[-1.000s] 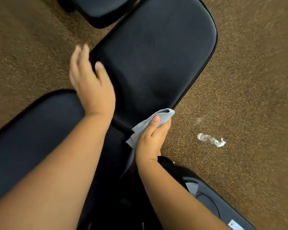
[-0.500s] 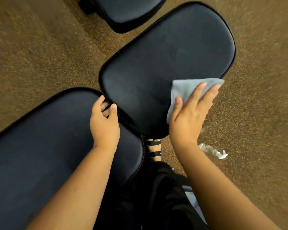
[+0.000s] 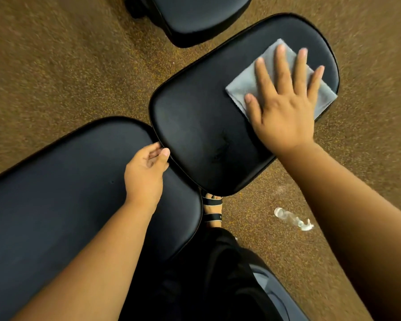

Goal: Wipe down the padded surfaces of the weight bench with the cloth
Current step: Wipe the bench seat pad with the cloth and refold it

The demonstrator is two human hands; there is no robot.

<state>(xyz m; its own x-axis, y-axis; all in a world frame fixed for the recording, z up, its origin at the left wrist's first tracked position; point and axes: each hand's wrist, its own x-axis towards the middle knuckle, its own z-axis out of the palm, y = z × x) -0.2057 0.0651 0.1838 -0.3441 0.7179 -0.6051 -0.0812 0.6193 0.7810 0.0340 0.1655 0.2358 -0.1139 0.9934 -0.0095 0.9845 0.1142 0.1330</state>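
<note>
The black padded seat pad (image 3: pixel 202 126) of the weight bench lies in the middle of the head view, with the long back pad (image 3: pixel 56 193) at the lower left. A grey cloth (image 3: pixel 241 89) lies spread flat on the far right part of the seat pad. My right hand (image 3: pixel 285 107) presses on the cloth with straight, spread fingers. My left hand (image 3: pixel 146 172) sits at the gap between the two pads, its fingers curled over the near left edge of the seat pad.
Brown speckled carpet (image 3: pixel 56 66) surrounds the bench. Another black pad (image 3: pixel 195 17) stands at the top. A clear spray bottle (image 3: pixel 292 220) lies on the floor at the right. My sandalled foot (image 3: pixel 212 208) shows below the seat pad, dark clothing beneath it.
My right hand has swept the cloth from the seat pad's near right edge up to its far right part, spreading it flat. My left hand has moved from the pad's top to its near edge.
</note>
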